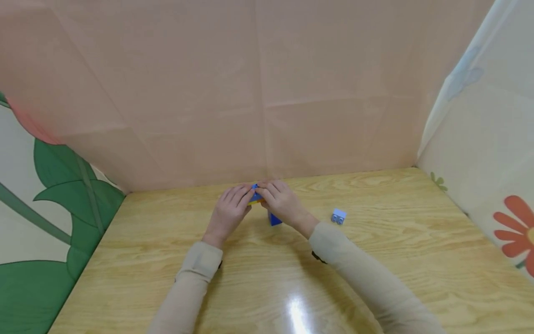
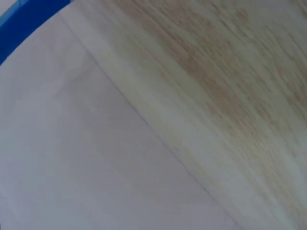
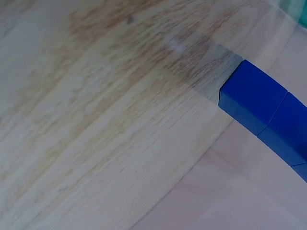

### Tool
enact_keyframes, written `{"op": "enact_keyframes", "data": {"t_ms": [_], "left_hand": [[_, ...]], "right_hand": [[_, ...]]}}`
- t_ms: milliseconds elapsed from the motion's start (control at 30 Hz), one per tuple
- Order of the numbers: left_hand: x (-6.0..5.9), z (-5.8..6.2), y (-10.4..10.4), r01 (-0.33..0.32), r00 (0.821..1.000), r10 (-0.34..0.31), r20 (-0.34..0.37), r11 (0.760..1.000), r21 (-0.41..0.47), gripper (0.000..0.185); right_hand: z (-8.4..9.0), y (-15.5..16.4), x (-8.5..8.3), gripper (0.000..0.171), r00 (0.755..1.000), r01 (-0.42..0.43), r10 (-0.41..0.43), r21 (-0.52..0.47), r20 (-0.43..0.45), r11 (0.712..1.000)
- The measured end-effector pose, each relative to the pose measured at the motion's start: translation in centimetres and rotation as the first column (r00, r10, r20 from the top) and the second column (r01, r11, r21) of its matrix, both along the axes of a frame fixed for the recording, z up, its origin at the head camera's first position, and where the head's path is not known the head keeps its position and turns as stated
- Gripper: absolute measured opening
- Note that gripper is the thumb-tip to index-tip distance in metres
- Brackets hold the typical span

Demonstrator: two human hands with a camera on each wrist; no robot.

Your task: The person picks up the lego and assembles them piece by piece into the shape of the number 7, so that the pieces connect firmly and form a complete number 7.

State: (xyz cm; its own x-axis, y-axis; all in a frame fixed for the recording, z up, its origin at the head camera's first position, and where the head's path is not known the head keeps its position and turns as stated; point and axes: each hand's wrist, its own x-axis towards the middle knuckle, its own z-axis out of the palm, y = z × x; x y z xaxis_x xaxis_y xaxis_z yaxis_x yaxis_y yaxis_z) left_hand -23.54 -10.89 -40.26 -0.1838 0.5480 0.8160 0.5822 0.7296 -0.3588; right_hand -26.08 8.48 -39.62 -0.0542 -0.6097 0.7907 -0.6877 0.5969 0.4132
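Both hands meet near the far side of the table around toy building bricks. My left hand point(image 1: 228, 211) grips their left side and my right hand point(image 1: 284, 202) the right side, fingers curled over the top. Between the fingertips show a blue brick point(image 1: 256, 197) and a thin yellow edge point(image 1: 254, 202) under it. Lower, partly hidden by the right hand, is a dark blue brick stack point(image 1: 274, 220); the right wrist view shows it as several blue bricks point(image 3: 254, 96) joined in a column. A blue strip point(image 2: 29, 31) crosses the left wrist view's upper left corner.
A light blue brick point(image 1: 339, 216) lies to the right of the right forearm, studs facing the front. The wooden table point(image 1: 137, 260) ends at a pinkish cloth point(image 1: 200, 116) behind the hands. Printed cloths point(image 1: 471, 139) hang at both sides.
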Motion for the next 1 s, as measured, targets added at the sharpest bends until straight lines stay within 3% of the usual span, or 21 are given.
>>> {"op": "enact_keyframes", "data": {"t_ms": [500,800,1000], "left_hand": [[0.38,0.29,-0.33,0.003,0.999,-0.003,0.042,1.000,0.012,0.053],[0.48,0.17,-0.19,-0.012,0.993,0.009,0.116,0.999,0.029,0.051],[0.14,0.15,0.22,-0.024,0.995,0.019,0.101,0.998,0.056,0.048]], "right_hand": [[0.01,-0.31,0.18,0.054,0.999,0.015,-0.015,-0.012,-0.035,1.000],[-0.29,-0.38,0.28,0.049,0.999,0.031,-0.031,-0.016,-0.016,0.999],[-0.22,-0.34,0.07,0.050,0.999,0.041,-0.041,-0.024,0.001,0.999]]}}
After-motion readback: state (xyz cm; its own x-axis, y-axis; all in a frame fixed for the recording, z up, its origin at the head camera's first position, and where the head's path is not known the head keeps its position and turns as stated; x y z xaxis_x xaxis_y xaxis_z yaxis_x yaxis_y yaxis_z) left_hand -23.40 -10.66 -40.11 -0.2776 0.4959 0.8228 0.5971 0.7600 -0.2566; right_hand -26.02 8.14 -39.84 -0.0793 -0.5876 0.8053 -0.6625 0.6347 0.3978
